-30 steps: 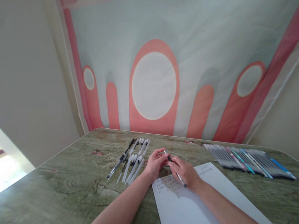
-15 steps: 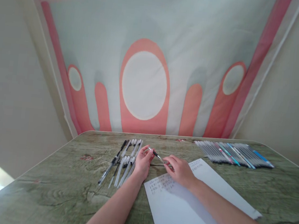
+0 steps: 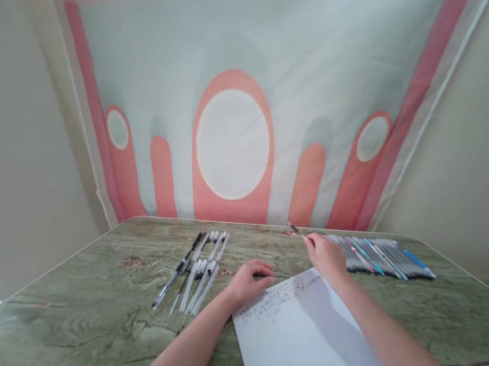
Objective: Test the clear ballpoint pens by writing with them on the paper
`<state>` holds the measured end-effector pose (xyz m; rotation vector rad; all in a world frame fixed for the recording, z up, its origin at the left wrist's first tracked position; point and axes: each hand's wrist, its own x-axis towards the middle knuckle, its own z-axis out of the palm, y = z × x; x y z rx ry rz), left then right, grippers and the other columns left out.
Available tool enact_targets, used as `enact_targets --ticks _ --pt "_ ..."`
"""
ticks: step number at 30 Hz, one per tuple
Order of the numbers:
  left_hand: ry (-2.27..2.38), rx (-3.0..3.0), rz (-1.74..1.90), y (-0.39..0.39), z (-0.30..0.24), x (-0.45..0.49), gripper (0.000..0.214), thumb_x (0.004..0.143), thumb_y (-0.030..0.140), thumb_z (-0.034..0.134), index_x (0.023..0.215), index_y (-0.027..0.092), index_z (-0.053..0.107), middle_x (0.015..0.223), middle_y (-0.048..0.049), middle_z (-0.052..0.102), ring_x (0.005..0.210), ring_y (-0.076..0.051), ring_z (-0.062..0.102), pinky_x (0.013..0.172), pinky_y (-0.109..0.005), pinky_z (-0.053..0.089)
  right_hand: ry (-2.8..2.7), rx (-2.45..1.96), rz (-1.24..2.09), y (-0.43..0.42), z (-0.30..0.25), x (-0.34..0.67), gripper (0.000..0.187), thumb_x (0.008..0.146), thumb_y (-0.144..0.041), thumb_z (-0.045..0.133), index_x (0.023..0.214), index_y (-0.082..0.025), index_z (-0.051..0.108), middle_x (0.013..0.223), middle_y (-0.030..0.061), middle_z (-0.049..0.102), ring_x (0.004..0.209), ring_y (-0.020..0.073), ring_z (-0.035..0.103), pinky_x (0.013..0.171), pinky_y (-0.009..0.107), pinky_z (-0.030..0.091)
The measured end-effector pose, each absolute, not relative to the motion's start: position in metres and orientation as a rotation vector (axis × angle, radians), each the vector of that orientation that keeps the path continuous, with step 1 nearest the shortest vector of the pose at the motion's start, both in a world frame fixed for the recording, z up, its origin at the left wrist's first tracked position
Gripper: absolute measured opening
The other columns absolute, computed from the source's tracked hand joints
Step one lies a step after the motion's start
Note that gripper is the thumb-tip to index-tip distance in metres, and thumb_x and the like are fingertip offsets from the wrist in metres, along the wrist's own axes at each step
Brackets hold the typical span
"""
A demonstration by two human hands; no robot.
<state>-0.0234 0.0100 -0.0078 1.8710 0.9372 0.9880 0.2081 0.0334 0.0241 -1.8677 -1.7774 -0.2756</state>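
Observation:
My right hand pinches a pen at one end, above the far part of the table. The pen's dark section and its other end point up and to the left. My left hand lies at the upper left corner of a white sheet of paper. Its fingers are loosely bent, with a gap between thumb and forefinger, and nothing shows in them. Rows of small handwriting run along the paper's far edge. My right forearm passes over the paper's right side and hides part of it.
Left of my left hand lie several clear pen barrels and caps beside black pens. A row of many pens lies at the far right, partly behind my right hand. The wood-patterned table ends at a patterned wall hanging.
My right hand has carried the pen away from my left hand, to the right and farther back. My left hand has let go of it and come down to the paper's corner.

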Motion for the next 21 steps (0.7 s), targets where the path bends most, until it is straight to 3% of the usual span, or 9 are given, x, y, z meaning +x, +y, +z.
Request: enact_targets --ticks 6,21 --pt "1.0 2.191 0.821 0.003 -0.002 -0.022 0.016 0.062 0.028 0.065 0.077 0.023 0.07 0.095 -0.0031 0.064 0.091 -0.019 0.055 0.087 -0.029 0.038 -1.725 -2.259 -0.324 0.044 0.005 0.249 0.031 0.085 -0.033 0.036 0.083 -0.016 0.063 0.078 0.0131 0.065 0.072 0.024 0.061 0.059 0.032 0.039" --pt "1.012 2.237 0.791 0.003 -0.002 -0.024 0.02 0.062 0.028 0.066 0.081 0.024 0.069 0.096 -0.0027 0.064 0.091 -0.018 0.055 0.086 -0.027 0.038 -1.746 -2.323 -0.306 0.048 -0.018 0.258 0.024 0.079 -0.03 0.043 0.078 -0.016 0.063 0.081 0.0134 0.064 0.081 0.0266 0.058 0.06 0.035 0.042"
